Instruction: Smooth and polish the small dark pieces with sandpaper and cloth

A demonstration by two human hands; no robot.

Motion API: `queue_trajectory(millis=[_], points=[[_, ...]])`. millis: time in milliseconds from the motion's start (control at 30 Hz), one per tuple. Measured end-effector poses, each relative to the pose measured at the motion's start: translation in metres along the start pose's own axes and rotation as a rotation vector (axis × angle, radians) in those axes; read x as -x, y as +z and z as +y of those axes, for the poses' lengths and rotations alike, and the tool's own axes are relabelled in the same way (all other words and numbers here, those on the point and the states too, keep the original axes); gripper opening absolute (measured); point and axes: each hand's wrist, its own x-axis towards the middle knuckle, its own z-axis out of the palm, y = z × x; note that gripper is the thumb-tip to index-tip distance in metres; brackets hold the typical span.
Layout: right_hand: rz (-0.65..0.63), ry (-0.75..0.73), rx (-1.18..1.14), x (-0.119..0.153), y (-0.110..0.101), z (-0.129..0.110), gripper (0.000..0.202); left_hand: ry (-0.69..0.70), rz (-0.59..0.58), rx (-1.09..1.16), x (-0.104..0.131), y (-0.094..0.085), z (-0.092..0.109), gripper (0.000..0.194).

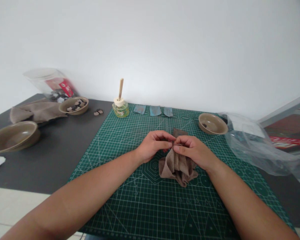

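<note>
A crumpled brown cloth [177,166] hangs in loose folds over the green cutting mat [130,203], its lower end bunched up. My right hand [196,151] is closed in a pinch on the upper edge of this fabric. From the other side, my left hand [156,145] pinches at the same spot, thumb and forefinger together. The fingertips of both hands almost meet there, and what exactly lies between them is too small to make out. A flat darker strip of the cloth shows just beyond the fingers.
Behind the hands stand a reed diffuser bottle [121,109] and several small blue packets [155,110]. A tan bowl [213,124] and a clear plastic bag [255,146] are at right. On the left lie a bowl of small pieces [74,106], another bowl [13,136] and more brown fabric [40,111].
</note>
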Motion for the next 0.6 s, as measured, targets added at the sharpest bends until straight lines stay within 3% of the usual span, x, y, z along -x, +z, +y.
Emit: queue_trajectory(millis=[167,367,600], points=[[-0.012,0.008,0.012,0.0002,-0.0002,-0.0001,0.027,-0.040,0.038,0.012,-0.0008,0.0009,0.0019,0.018],[-0.014,0.002,0.038,-0.0016,-0.0010,0.0018,0.024,0.009,0.079,0.151,-0.0021,0.0031,0.0025,0.041],[-0.008,0.002,0.059,-0.0031,-0.0013,0.0025,0.024,0.017,0.174,0.141,-0.0062,0.0030,0.0011,0.036]])
